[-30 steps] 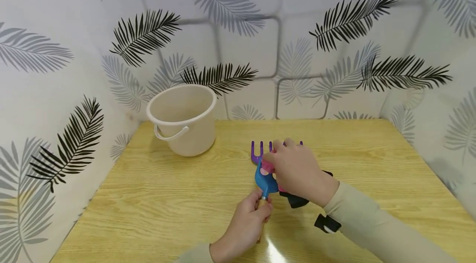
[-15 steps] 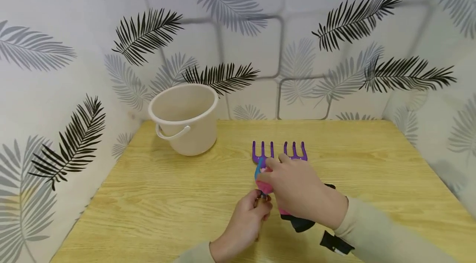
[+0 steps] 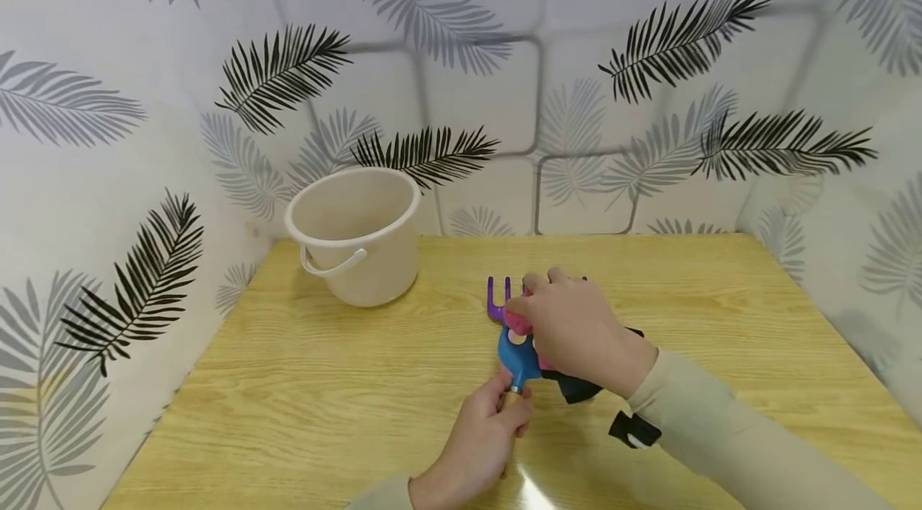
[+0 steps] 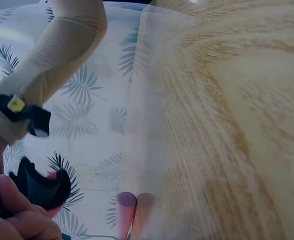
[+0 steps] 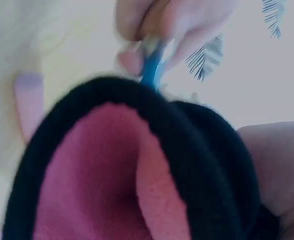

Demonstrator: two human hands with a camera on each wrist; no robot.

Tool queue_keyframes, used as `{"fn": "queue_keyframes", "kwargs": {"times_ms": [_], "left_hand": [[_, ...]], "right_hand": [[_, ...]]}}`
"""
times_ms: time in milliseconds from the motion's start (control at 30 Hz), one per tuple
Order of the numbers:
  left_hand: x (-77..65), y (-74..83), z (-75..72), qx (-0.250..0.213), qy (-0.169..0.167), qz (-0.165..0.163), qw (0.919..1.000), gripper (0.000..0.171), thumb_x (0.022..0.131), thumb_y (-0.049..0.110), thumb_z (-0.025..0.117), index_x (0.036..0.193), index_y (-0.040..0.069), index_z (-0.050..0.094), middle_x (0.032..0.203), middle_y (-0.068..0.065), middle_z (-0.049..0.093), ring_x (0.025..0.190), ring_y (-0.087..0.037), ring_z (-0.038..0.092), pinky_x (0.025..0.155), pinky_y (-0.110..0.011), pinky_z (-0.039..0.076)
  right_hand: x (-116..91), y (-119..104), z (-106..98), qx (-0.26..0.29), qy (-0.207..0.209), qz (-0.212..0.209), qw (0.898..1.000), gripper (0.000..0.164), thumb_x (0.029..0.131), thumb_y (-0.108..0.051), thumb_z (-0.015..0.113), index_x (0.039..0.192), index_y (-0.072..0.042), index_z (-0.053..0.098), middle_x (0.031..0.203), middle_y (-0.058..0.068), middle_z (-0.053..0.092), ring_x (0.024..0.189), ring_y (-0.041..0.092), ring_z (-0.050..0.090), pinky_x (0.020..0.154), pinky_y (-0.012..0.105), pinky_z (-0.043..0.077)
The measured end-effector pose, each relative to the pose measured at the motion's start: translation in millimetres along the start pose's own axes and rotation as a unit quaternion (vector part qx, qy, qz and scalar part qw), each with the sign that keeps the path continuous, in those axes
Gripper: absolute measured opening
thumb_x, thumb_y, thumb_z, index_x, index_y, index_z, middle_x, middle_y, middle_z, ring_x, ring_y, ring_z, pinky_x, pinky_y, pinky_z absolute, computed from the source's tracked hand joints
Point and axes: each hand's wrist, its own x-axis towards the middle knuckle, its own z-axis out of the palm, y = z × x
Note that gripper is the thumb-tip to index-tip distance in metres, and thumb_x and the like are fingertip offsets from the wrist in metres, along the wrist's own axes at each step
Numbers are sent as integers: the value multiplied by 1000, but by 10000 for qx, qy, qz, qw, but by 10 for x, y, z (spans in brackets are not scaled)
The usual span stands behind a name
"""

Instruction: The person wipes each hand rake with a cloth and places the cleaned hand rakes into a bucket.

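Note:
My left hand (image 3: 484, 434) grips the wooden handle of a small garden trowel (image 3: 520, 362) with a blue head. My right hand (image 3: 572, 326) holds a pink fabric glove (image 3: 519, 323) with a black cuff against the far part of that head, hiding its tip. In the right wrist view the glove's black cuff (image 5: 106, 87) gapes wide, showing a pink inside. Past the hands lies a purple hand fork (image 3: 495, 311), partly covered by the right hand. Purple tine tips just right of that hand belong to a second fork, mostly hidden.
A cream bucket (image 3: 382, 270) with a white handle stands at the back left of the wooden table (image 3: 324, 406). Leaf-patterned sheeting (image 3: 461, 110) rises behind and at both sides. A pinkish tool handle (image 4: 126, 212) shows in the left wrist view.
The right hand with the glove came back along the trowel towards the left hand, then went forward again over its head. The left hand has kept its grip nearly in place.

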Motion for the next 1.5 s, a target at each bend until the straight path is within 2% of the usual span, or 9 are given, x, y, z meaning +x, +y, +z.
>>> {"fn": "queue_keyframes", "kwargs": {"times_ms": [200, 467, 600, 767, 933, 1067, 1233, 1333, 1500], "left_hand": [[40, -21, -29, 55, 96, 60, 9999, 19, 97, 13, 54, 107, -3, 58, 73, 1, 51, 61, -11, 40, 53, -19, 32], [31, -14, 8, 101, 216, 121, 9996, 21, 96, 15, 55, 110, 0, 59, 71, 1, 49, 57, -11, 37, 50, -21, 29], [26, -23, 19, 29, 182, 47, 9998, 17, 96, 12, 55, 108, 1, 59, 71, 2, 48, 57, -11, 36, 51, -20, 29], [38, -72, 2, 14, 202, -40, 9998, 15, 94, 8, 55, 104, -1, 59, 74, 1, 50, 64, -12, 41, 56, -21, 34], [50, -71, -32, -292, 268, -114, 9991, 21, 91, 6, 57, 109, -5, 60, 74, 1, 52, 66, -12, 45, 56, -19, 36], [59, -46, -24, -507, 278, -131, 9982, 31, 93, 8, 58, 119, -9, 59, 74, 1, 54, 65, -9, 45, 51, -16, 35], [47, -8, 1, -850, 275, -115, 9959, 39, 94, 6, 57, 128, -14, 52, 87, -4, 58, 68, -8, 46, 52, -15, 35], [41, 3, 14, -911, 283, -105, 9954, 37, 95, 5, 56, 127, -13, 52, 88, -4, 58, 64, -8, 43, 50, -15, 32], [49, -7, 38, -904, 278, -82, 9955, 24, 95, 4, 55, 115, -9, 56, 74, 0, 51, 62, -8, 41, 51, -16, 31]], "right_hand": [[-53, -128, -116, 278, -376, -560, 9973, 38, 71, -14, 82, 105, -29, 77, 100, 5, 68, 79, 25, 58, 50, 37, 53], [174, -70, -111, -196, -234, -408, 9987, 26, 79, -25, 83, 104, -29, 77, 96, 5, 66, 73, 22, 54, 51, 34, 53], [238, -72, -111, -223, -612, -729, 9952, 22, 84, -22, 78, 104, -31, 76, 100, 5, 67, 80, 23, 56, 58, 37, 55], [184, -172, -182, 11, -1233, -1352, 9831, 24, 87, -14, 73, 102, -33, 76, 103, 0, 67, 85, 21, 56, 63, 37, 55], [99, -138, -237, 498, -1531, -1149, 9802, 34, 84, -7, 72, 103, -34, 77, 112, -1, 69, 92, 20, 62, 57, 33, 51], [86, 9, -179, 454, -1365, -636, 9876, 40, 82, -6, 70, 108, -36, 76, 110, 2, 69, 89, 23, 61, 53, 35, 51], [92, 146, -62, 186, -844, -157, 9961, 38, 82, -13, 76, 115, -31, 76, 106, 7, 68, 81, 25, 59, 53, 38, 56], [64, 157, -28, 90, -564, -180, 9982, 36, 80, -17, 79, 113, -31, 77, 105, 7, 68, 80, 25, 59, 52, 38, 56], [-42, 85, -64, 152, -469, -671, 9965, 34, 77, -14, 78, 107, -31, 77, 101, 6, 67, 80, 24, 58, 55, 36, 54]]}}
